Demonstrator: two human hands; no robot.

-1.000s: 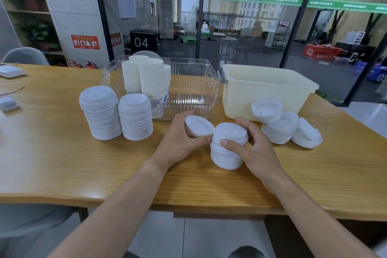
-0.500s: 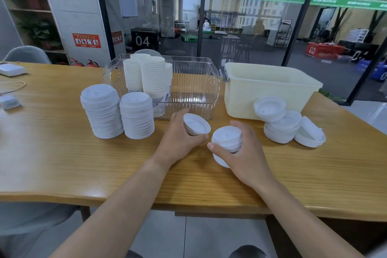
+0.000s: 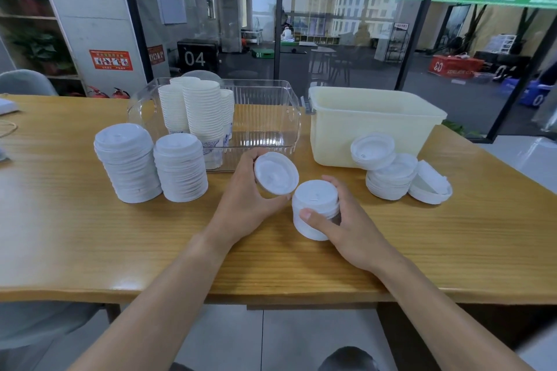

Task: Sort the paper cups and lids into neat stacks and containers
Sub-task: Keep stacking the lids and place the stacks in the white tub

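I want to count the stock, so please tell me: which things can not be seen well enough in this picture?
- Head view: the cream bin is opaque; its inside is hidden by its own wall.
- Cups in the clear bin: rear stacks hidden behind front ones.
- Small lid stack: its right side is covered by the right hand.
- Single lid: its back is hidden in the left hand.

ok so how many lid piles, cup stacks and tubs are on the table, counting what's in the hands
Neat lid stacks standing free: 2
Lid stack in the right hand: 1
Single lid in the left hand: 1
Loose lid pile by the cream tub: 1
Cup stacks in the clear tub, partly overlapping: at least 3
Tubs: 2, clear and cream
Total: 10
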